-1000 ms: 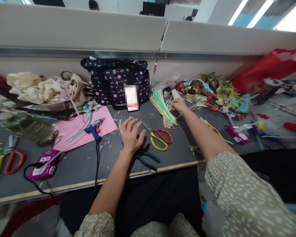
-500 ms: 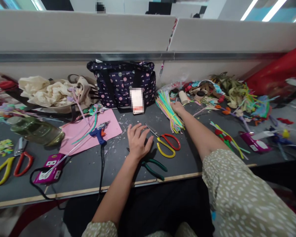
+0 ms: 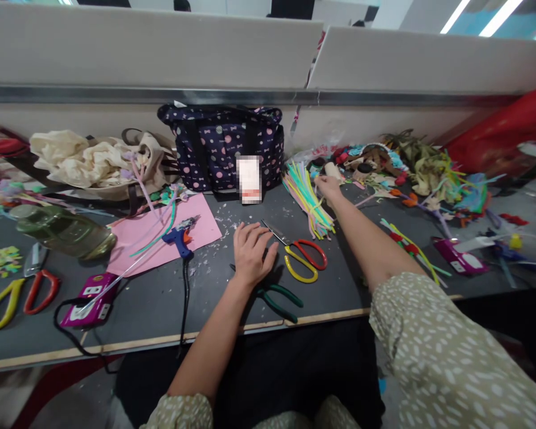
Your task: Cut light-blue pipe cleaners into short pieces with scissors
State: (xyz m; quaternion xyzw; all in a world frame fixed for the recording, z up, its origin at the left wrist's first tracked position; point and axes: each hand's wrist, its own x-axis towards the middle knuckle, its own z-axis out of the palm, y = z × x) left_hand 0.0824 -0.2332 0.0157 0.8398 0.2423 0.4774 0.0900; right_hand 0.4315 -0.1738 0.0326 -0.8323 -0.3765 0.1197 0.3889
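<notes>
My left hand rests on the dark table with its fingers spread, holding nothing. Under and beside its palm lie green-handled pliers, partly hidden. Just right of the fingertips are scissors with one red and one yellow handle. My right hand reaches toward the back, its fingers bent together at the edge of a bundle of pastel pipe cleaners. What its fingertips hold, if anything, cannot be made out. A small beige roll stands right behind that hand, near a dark-lidded jar.
A blue glue gun lies on pink paper, left of centre. A dotted navy bag stands against the partition. Further left are a green bottle, a purple box and another pair of scissors. Craft flowers crowd the right back.
My right hand has shifted slightly right, off the pipe cleaner bundle toward the roll, and its fingers have drawn together. My left hand stays in place. The view has tilted a little.
</notes>
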